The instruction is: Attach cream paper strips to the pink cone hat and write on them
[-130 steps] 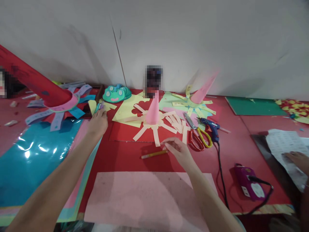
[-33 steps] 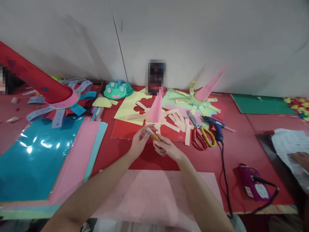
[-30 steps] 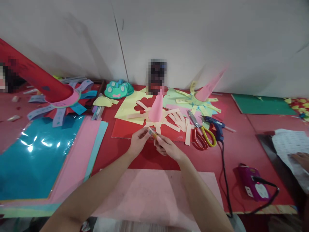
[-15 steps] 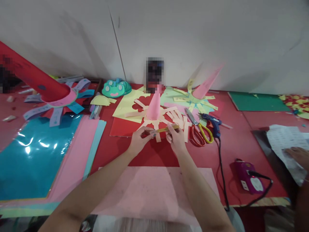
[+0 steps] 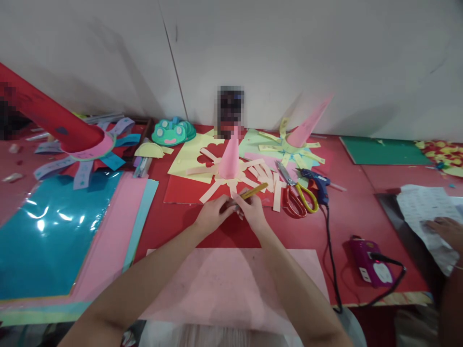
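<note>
My right hand (image 5: 252, 210) is closed around a slim yellow pen (image 5: 256, 191), whose yellow end points up and to the right. Fingers of my left hand (image 5: 216, 212) are pinched at the pen's lower end, touching the right hand; that end is mostly hidden. Just beyond the hands stands a pink paper cone (image 5: 230, 161) on a scalloped cream base. Cream paper strips (image 5: 211, 191) spread out from this base. To the right, loose cream strips (image 5: 277, 195) lie beside scissors (image 5: 294, 190) with one red and one yellow handle loop.
A blue glue gun (image 5: 318, 183) trails its cord to a purple power box (image 5: 372, 262). Another pink cone (image 5: 308, 125) with yellow strips stands behind. At left are a red paper tube (image 5: 68, 127) and blue sheets (image 5: 61, 231). Another person's hand (image 5: 446, 230) rests at right.
Both hands have come together, the right moving left and the left slightly right. The pen has tilted, its yellow end rising. More of the cream strips shows at the right.
</note>
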`<state>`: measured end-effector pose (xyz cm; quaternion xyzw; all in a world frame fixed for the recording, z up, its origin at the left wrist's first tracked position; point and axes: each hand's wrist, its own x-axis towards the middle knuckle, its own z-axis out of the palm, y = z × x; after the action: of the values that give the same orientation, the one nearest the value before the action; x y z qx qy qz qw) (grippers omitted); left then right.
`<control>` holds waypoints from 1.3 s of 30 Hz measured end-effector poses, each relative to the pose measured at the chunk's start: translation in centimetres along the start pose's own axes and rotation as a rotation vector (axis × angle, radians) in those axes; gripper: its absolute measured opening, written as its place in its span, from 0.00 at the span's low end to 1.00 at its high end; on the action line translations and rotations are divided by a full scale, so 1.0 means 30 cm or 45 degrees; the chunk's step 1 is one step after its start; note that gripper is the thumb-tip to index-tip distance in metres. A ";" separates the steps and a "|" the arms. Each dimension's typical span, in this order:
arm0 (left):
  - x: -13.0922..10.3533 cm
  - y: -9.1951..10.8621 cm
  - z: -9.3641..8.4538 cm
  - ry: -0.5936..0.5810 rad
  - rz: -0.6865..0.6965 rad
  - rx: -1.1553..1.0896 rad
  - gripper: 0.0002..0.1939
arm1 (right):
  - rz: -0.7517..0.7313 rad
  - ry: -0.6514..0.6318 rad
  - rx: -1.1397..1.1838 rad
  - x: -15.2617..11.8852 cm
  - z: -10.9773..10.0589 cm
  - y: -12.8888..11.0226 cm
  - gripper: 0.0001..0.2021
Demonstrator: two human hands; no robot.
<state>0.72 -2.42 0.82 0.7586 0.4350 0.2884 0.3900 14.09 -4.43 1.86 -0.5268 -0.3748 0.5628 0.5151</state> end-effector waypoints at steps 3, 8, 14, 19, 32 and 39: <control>-0.010 0.004 -0.001 -0.059 0.025 0.134 0.12 | 0.023 -0.049 -0.022 -0.006 -0.020 -0.022 0.18; -0.030 0.009 -0.019 0.087 0.013 0.111 0.20 | -0.226 0.389 0.264 0.011 -0.159 -0.097 0.16; -0.020 0.006 -0.016 0.062 -0.005 0.019 0.10 | -0.293 0.089 0.100 -0.001 -0.189 -0.113 0.17; -0.010 0.001 -0.008 0.135 -0.090 -0.065 0.07 | -0.330 -0.209 -0.081 -0.015 -0.126 -0.090 0.16; -0.005 0.004 -0.007 0.162 -0.008 -0.054 0.05 | -0.386 -0.038 -0.128 -0.005 -0.109 -0.050 0.09; -0.013 0.009 -0.011 0.184 0.037 0.050 0.09 | -0.344 0.020 -0.157 -0.002 -0.118 -0.051 0.09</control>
<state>0.39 -2.73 1.18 0.7496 0.4567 0.3393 0.3383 17.85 -4.62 2.77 -0.5066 -0.4723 0.4600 0.5557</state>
